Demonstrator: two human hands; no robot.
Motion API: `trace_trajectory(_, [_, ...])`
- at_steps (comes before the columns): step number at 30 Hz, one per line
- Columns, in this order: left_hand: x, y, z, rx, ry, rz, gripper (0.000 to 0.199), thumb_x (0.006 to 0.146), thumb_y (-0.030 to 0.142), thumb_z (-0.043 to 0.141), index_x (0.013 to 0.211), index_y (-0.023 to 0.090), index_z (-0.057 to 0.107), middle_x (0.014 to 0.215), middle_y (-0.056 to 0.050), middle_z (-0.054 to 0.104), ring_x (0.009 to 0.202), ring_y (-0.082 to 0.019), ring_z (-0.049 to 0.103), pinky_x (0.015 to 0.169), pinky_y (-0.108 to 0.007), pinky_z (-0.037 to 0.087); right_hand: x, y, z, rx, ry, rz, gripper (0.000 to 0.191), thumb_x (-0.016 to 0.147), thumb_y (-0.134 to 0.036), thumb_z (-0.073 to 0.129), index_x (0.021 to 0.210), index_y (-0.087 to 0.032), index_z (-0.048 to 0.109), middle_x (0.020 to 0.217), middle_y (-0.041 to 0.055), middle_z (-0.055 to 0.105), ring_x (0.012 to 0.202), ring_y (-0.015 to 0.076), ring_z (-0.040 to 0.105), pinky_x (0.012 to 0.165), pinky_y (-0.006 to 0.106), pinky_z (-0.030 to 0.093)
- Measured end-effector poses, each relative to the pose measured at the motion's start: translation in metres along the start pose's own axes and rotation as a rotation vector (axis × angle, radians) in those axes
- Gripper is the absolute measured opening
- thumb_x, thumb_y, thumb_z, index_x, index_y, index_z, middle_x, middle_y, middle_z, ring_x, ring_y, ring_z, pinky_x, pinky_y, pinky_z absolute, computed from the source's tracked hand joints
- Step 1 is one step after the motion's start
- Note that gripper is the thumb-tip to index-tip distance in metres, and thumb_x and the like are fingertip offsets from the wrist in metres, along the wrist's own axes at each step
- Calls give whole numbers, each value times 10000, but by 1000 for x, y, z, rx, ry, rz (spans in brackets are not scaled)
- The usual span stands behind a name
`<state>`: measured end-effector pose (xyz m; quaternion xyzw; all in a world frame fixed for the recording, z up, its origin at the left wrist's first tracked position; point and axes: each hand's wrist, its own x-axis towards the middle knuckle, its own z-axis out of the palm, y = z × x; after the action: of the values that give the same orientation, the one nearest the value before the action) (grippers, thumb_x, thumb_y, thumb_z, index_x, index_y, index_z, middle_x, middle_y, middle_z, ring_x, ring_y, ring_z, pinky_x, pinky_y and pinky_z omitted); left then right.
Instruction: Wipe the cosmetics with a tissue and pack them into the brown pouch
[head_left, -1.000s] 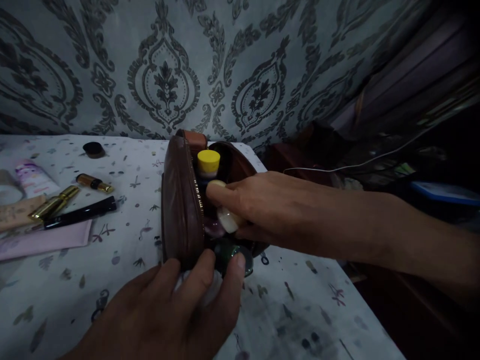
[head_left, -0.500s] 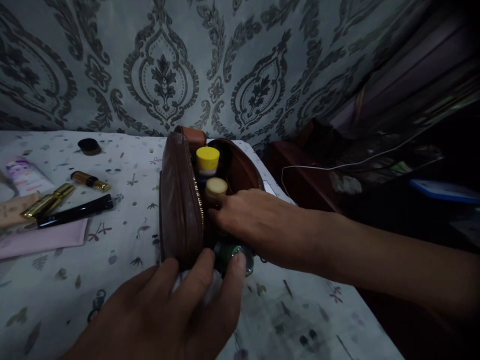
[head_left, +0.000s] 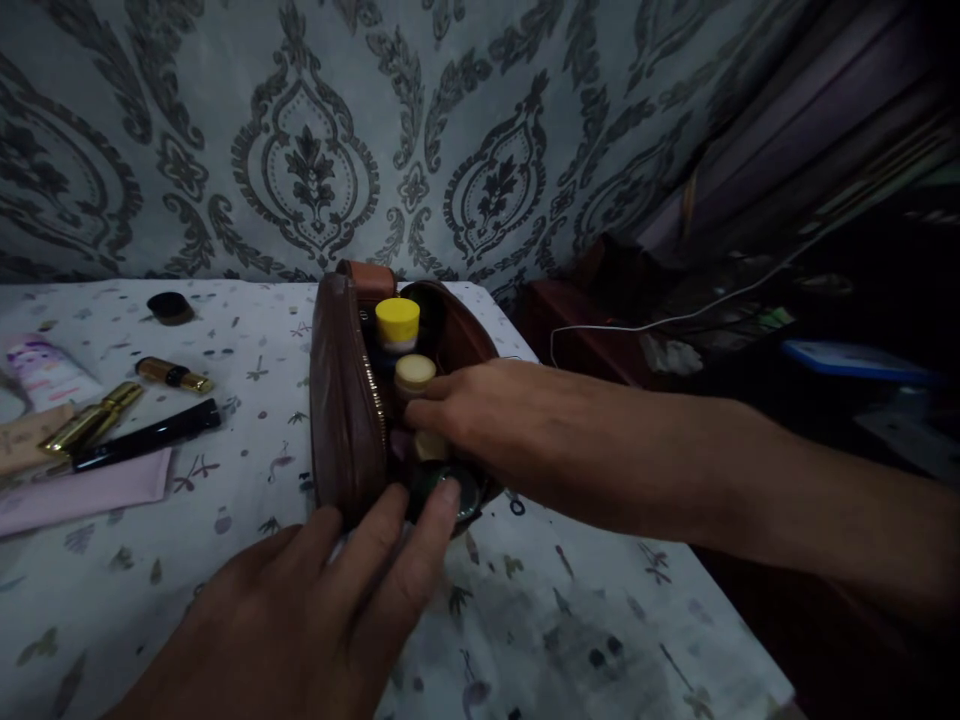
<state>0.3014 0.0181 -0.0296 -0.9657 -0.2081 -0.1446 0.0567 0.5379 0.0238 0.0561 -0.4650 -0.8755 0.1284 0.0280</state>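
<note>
A brown zipped bag (head_left: 341, 400) stands open on the patterned white cloth. Inside it are a yellow-lidded jar (head_left: 397, 322), a jar with a pale gold lid (head_left: 415, 372) and a dark round container (head_left: 457, 492) at the near end. My right hand (head_left: 480, 415) reaches into the bag from the right, its fingers bent beside the pale-lidded jar; whether they grip something is hidden. My left hand (head_left: 322, 580) lies at the bag's near end, fingers apart, with a fingertip touching the dark round container.
On the left lie a pink tube (head_left: 97, 488), a black tube (head_left: 146, 435), a gold tube (head_left: 94, 418), a small brown bottle (head_left: 174, 374), a purple-white tube (head_left: 49, 370) and a black cap (head_left: 171, 307). A white cable (head_left: 637, 327) runs beyond the table's right edge.
The dark round container sits further inside the bag's near end. My right hand has shifted slightly left and now uncovers a small pale item. The view has shifted a little.
</note>
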Motion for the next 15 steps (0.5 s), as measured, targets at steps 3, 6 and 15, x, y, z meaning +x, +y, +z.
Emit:
trace_trajectory(3, [2,-2,0,2,25,-8,885,840,145,435,1620,235,27,1314,-97,676,889,-236,712,622,-292,581,-12,1,-10,15,123,14,195,973,-161,475,1002,-197,665,927,36,671,856,165,618,746,290,475])
trace_trajectory(6, [5,0,-2,-11,29,-26,927,831,139,415,1611,228,-78,1288,-107,689,816,-227,714,530,-277,545,-18,1,-15,-31,149,30,206,996,-195,461,1012,-175,665,951,50,666,879,169,615,754,290,467])
trace_trajectory(15, [11,9,-14,79,-134,-130,960,779,36,403,1616,217,-31,1302,-148,673,824,-236,739,531,-266,540,-37,-1,-8,-69,206,60,187,990,-223,508,970,-153,681,947,79,671,887,182,619,784,307,487])
